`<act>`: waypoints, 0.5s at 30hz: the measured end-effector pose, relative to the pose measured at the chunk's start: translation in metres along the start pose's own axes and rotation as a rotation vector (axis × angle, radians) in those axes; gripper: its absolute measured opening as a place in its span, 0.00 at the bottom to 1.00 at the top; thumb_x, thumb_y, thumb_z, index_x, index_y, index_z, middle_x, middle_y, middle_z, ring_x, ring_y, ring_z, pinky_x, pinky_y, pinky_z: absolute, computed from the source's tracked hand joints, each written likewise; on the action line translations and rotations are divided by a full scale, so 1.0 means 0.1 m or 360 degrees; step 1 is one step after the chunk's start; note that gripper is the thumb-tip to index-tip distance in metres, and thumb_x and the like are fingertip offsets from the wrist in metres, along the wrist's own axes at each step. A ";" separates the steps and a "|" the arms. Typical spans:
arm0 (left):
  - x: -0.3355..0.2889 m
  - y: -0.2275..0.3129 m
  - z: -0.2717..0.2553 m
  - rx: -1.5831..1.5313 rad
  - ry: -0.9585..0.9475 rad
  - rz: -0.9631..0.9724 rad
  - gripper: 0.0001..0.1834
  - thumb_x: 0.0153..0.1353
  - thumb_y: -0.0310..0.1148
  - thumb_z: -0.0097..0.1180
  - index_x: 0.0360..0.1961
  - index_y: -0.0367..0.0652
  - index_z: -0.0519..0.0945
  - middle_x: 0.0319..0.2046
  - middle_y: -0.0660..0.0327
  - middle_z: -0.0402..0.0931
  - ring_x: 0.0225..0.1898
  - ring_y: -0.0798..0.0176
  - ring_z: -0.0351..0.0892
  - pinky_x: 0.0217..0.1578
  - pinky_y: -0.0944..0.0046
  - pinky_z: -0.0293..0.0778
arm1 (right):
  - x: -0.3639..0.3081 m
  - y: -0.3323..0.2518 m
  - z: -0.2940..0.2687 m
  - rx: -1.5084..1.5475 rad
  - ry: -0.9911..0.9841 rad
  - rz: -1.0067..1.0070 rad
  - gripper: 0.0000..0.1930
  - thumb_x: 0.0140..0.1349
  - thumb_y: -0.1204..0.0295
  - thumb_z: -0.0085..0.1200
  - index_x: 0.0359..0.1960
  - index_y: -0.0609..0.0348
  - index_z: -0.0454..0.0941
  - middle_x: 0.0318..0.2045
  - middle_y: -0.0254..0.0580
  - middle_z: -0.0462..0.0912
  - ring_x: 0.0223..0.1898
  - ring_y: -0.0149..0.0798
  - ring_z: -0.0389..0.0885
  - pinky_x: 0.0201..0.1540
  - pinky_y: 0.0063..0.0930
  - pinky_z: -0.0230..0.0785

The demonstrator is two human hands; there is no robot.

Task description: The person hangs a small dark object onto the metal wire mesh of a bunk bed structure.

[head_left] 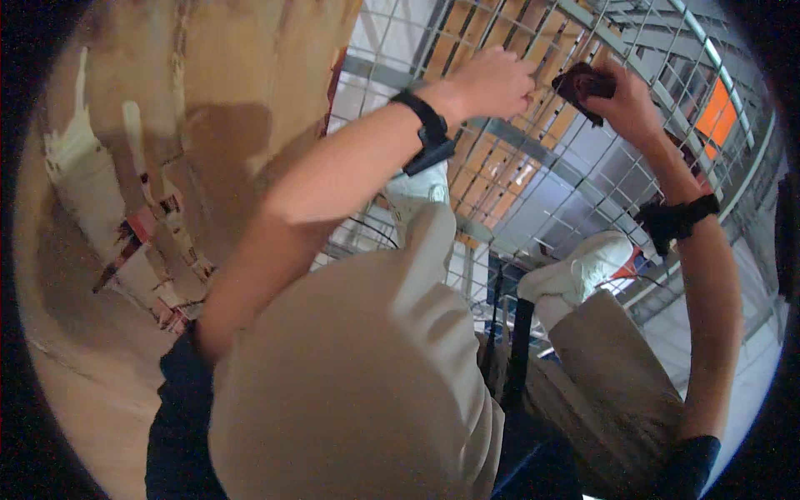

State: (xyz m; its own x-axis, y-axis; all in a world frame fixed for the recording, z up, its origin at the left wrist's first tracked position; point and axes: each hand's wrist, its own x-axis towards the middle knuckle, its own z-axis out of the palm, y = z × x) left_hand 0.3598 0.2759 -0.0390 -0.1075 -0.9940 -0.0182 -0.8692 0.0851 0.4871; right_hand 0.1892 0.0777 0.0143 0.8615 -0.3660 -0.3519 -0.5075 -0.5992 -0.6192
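Observation:
Dark and reddish-brown, a small blocky object (575, 86) sits in the fingers of my right hand (631, 102), above the wire mesh (546, 137). Its kind does not show clearly. Just left of it, my left hand (492, 82) is closed, its fingers curled over the mesh; what they hold, if anything, is hidden. A gap separates the two hands. Each wrist carries a black strap with a dark device on it.
Below me, white shoes (583, 265) rest by the wire mesh, with wooden slats (500, 179) seen through it. A brown board with pale torn patches (83, 167) fills the left. Metal rails (708, 46) and an orange panel (717, 118) stand at the right.

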 end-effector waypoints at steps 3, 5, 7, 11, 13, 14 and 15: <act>0.02 -0.02 -0.02 -0.0026 -0.0022 0.0129 0.13 0.55 0.41 0.56 0.25 0.45 0.84 0.30 0.58 0.77 0.34 0.52 0.81 0.37 0.49 0.75 | -0.02 0.02 -0.07 0.0104 -0.0100 0.0103 0.22 0.47 0.66 0.68 0.42 0.63 0.78 0.32 0.50 0.85 0.35 0.46 0.85 0.40 0.39 0.76; -0.07 -0.06 0.00 -0.0032 -0.0119 0.0048 0.13 0.55 0.41 0.56 0.27 0.44 0.84 0.31 0.57 0.77 0.36 0.52 0.81 0.38 0.49 0.75 | 0.05 -0.10 -0.02 0.0076 -0.0226 0.0139 0.22 0.48 0.67 0.67 0.44 0.65 0.78 0.34 0.48 0.85 0.37 0.39 0.85 0.43 0.35 0.76; -0.04 -0.03 -0.13 -0.0009 -0.0254 0.0081 0.12 0.54 0.41 0.57 0.29 0.44 0.84 0.33 0.58 0.78 0.39 0.53 0.81 0.40 0.51 0.75 | 0.09 0.04 0.01 0.0037 -0.0269 0.0055 0.22 0.49 0.74 0.65 0.47 0.64 0.76 0.35 0.47 0.85 0.39 0.41 0.86 0.44 0.35 0.77; -0.18 -0.03 0.02 0.0031 -0.0008 0.0050 0.11 0.54 0.40 0.58 0.30 0.44 0.85 0.38 0.59 0.79 0.41 0.53 0.80 0.43 0.51 0.74 | 0.04 -0.44 -0.23 -0.0092 -0.0212 0.0020 0.19 0.54 0.65 0.64 0.45 0.62 0.77 0.35 0.51 0.84 0.39 0.49 0.85 0.43 0.42 0.77; -0.09 0.01 -0.02 0.0070 -0.0035 0.0172 0.11 0.55 0.39 0.60 0.33 0.44 0.85 0.43 0.59 0.79 0.43 0.52 0.80 0.47 0.52 0.73 | 0.05 -0.50 -0.39 -0.0057 -0.0389 0.0210 0.19 0.58 0.70 0.61 0.48 0.66 0.74 0.35 0.50 0.83 0.40 0.46 0.83 0.44 0.41 0.76; -0.10 0.00 0.02 0.0075 -0.0038 0.0162 0.11 0.55 0.39 0.60 0.33 0.44 0.85 0.43 0.59 0.79 0.43 0.52 0.80 0.47 0.52 0.73 | 0.08 -0.41 -0.38 0.0315 -0.0318 0.0320 0.19 0.56 0.70 0.62 0.48 0.67 0.74 0.35 0.49 0.82 0.40 0.43 0.83 0.45 0.40 0.76; -0.12 -0.02 0.05 -0.0002 0.0085 0.0163 0.11 0.55 0.38 0.60 0.34 0.43 0.85 0.45 0.58 0.78 0.44 0.52 0.80 0.46 0.53 0.74 | 0.10 -0.34 -0.36 0.0687 -0.0246 0.0429 0.20 0.54 0.70 0.63 0.47 0.68 0.74 0.36 0.47 0.82 0.41 0.40 0.83 0.45 0.38 0.76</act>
State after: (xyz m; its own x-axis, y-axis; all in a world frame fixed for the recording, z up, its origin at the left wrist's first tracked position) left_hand 0.3604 0.2879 -0.0443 -0.1701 -0.9823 0.0782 -0.8543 0.1866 0.4852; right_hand 0.2150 0.0685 0.0575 0.7102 -0.3378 -0.6176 -0.6866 -0.1390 -0.7136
